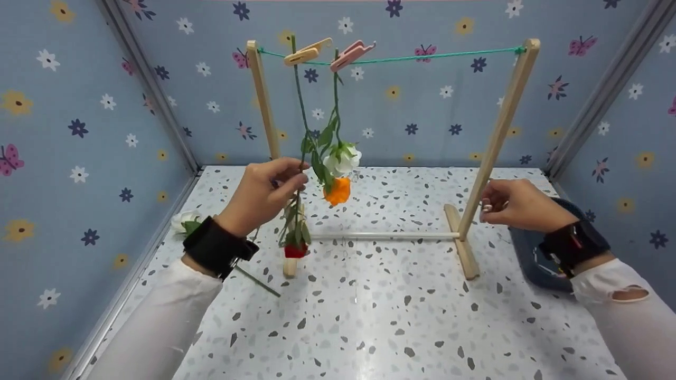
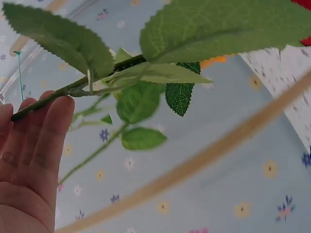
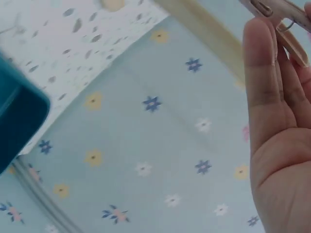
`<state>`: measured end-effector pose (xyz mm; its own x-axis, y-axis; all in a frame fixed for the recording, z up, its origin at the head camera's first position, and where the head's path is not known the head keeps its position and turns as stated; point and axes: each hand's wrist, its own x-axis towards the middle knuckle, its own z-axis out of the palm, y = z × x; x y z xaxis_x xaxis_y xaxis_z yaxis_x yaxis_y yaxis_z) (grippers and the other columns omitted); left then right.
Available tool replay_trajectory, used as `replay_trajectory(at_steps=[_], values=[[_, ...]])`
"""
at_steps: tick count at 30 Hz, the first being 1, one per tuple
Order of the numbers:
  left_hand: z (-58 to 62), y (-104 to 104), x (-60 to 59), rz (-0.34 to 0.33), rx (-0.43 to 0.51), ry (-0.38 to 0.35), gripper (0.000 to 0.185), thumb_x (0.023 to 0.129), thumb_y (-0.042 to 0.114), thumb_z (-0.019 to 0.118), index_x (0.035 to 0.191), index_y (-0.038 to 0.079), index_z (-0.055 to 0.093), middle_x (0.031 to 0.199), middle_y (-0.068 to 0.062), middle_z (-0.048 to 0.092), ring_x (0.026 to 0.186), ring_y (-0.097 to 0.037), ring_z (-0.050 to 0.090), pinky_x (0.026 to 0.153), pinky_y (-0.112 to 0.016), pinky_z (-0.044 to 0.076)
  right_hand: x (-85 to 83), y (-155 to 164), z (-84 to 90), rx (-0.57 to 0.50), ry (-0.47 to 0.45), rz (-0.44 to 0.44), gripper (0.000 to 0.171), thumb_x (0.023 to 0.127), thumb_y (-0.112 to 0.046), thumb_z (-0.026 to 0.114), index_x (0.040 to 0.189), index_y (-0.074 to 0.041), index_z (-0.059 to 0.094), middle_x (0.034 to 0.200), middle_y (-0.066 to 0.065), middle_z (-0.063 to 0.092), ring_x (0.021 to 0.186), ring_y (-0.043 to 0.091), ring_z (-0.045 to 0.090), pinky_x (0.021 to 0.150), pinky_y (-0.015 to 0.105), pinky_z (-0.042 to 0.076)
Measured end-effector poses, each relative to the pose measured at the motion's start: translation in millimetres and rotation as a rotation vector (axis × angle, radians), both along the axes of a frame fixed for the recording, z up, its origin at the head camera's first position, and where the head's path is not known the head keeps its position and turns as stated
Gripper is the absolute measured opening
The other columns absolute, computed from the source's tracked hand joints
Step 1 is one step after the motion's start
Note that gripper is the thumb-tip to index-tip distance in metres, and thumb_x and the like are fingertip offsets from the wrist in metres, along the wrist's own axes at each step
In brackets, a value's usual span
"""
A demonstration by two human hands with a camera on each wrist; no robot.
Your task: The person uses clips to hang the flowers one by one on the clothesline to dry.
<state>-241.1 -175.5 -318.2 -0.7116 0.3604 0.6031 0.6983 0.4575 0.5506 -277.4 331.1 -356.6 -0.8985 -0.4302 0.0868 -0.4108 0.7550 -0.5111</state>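
My left hand (image 1: 264, 192) pinches the stem of a red rose (image 1: 296, 249), which hangs head down near the stand's left post. In the left wrist view its green stem (image 2: 48, 98) lies across the fingertips, with large leaves beyond. An orange rose (image 1: 337, 191) and a white rose (image 1: 342, 158) hang upside down from a green line (image 1: 438, 57), held by a yellow clothespin (image 1: 302, 56) and a pink clothespin (image 1: 351, 55). Beside the right post, my right hand (image 1: 515, 205) holds a pale clothespin (image 3: 284, 10) between thumb and fingers, partly cut off in the right wrist view.
The wooden stand has a left post (image 1: 262, 100), a right post (image 1: 499, 140) and a white bottom bar (image 1: 385, 236). Another white rose (image 1: 185, 221) lies at left, partly behind my wrist. A dark blue bin (image 1: 528, 258) sits at right under my forearm. Patterned walls enclose the speckled table (image 1: 364, 316).
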Motion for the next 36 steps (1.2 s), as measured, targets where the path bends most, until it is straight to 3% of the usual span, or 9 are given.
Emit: replay_trajectory(at_steps=[6,12,15,21,27,30,36], values=[[5.3,26,-6.3,-0.025,0.131,-0.223,0.024,0.107,0.005,0.067,0.13,-0.003,0.073,0.108,-0.024,0.08,0.09,-0.037,0.079,0.07,-0.024,0.065,4.3,-29,10.3,-0.104,0.05,0.079,0.026,0.089,0.005,0.082,0.113,0.003,0.071,0.103,0.017,0.081,0.087,0.003,0.073,0.074,0.014,0.06],[4.4,47,-17.0,-0.066,0.228,-0.325,0.028,0.108,0.005,0.066,0.134,-0.005,0.071,0.106,-0.023,0.078,0.082,-0.015,0.077,0.067,-0.028,0.066,1.6,-48,17.7,-0.142,0.149,0.126,0.028,0.085,0.009,0.084,0.111,0.002,0.076,0.096,0.012,0.083,0.083,-0.002,0.071,0.071,0.012,0.058],[4.2,57,-21.3,-0.079,0.25,-0.358,0.029,0.108,0.006,0.066,0.134,-0.005,0.071,0.105,-0.023,0.078,0.082,-0.012,0.076,0.069,-0.029,0.067,-0.9,-57,23.0,-0.185,0.191,0.152,0.028,0.085,0.01,0.084,0.111,0.002,0.076,0.097,0.012,0.082,0.084,-0.003,0.07,0.074,0.01,0.057],[8.6,73,-29.9,-0.078,0.243,-0.385,0.033,0.107,0.008,0.068,0.14,0.004,0.071,0.104,-0.02,0.079,0.089,-0.028,0.079,0.077,-0.036,0.068,-4.1,-74,39.0,-0.254,0.232,0.206,0.025,0.095,0.002,0.08,0.119,0.006,0.073,0.106,0.018,0.082,0.09,-0.006,0.072,0.082,0.007,0.057],[16.4,86,-38.2,-0.095,0.254,-0.397,0.04,0.106,0.003,0.068,0.145,0.004,0.069,0.104,-0.021,0.078,0.087,-0.018,0.076,0.079,-0.029,0.067,-7.6,-88,56.8,-0.276,0.255,0.174,0.035,0.096,0.002,0.08,0.128,0.01,0.07,0.113,0.022,0.081,0.093,-0.011,0.071,0.085,0.005,0.055],[20.0,93,-41.4,-0.102,0.273,-0.404,0.04,0.105,0.001,0.069,0.145,0.003,0.069,0.104,-0.02,0.078,0.088,-0.02,0.076,0.077,-0.027,0.066,-9.4,-94,65.1,-0.301,0.261,0.154,0.032,0.095,0.002,0.08,0.126,0.01,0.071,0.113,0.024,0.081,0.091,-0.016,0.068,0.085,0.005,0.055],[27.5,106,-48.0,-0.075,0.307,-0.41,0.03,0.103,0.002,0.072,0.133,-0.003,0.074,0.115,-0.02,0.08,0.098,-0.024,0.079,0.083,-0.028,0.066,-13.1,-103,83.3,-0.342,0.271,0.124,0.028,0.097,0.001,0.079,0.124,0.009,0.072,0.115,0.024,0.079,0.092,-0.013,0.07,0.084,0.007,0.056]])
